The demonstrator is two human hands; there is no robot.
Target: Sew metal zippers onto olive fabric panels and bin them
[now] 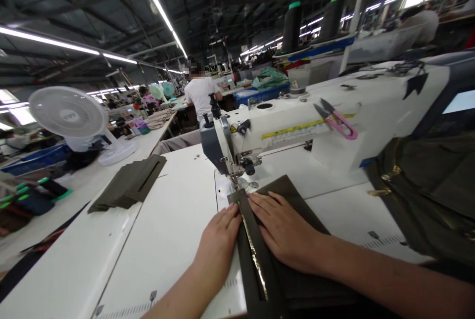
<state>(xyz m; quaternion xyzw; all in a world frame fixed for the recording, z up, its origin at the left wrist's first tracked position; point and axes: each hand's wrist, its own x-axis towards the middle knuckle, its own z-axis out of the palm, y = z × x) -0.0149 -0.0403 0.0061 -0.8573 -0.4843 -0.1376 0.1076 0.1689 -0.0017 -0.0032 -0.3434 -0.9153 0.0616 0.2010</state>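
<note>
A dark olive fabric panel with a gold zipper [254, 259] runs from the table's front edge up to the needle of a white sewing machine [289, 126]. My left hand [218, 237] rests on the panel's left edge, its fingers stretched forward and its thumb out of sight. Flat on the other side of the zipper lies my right hand [287, 232], fingers extended and pressing the cloth just before the presser foot [235, 183]. Under and beside my right hand spreads a wider dark fabric piece [293, 198].
Left on the table lies a stack of dark fabric pieces [128, 183]. A white fan [70, 113] stands behind it. Pink thread snips [339, 123] sit on the machine arm. A dark bag with gold zippers [426, 190] is at right. A person in white [202, 94] is farther back.
</note>
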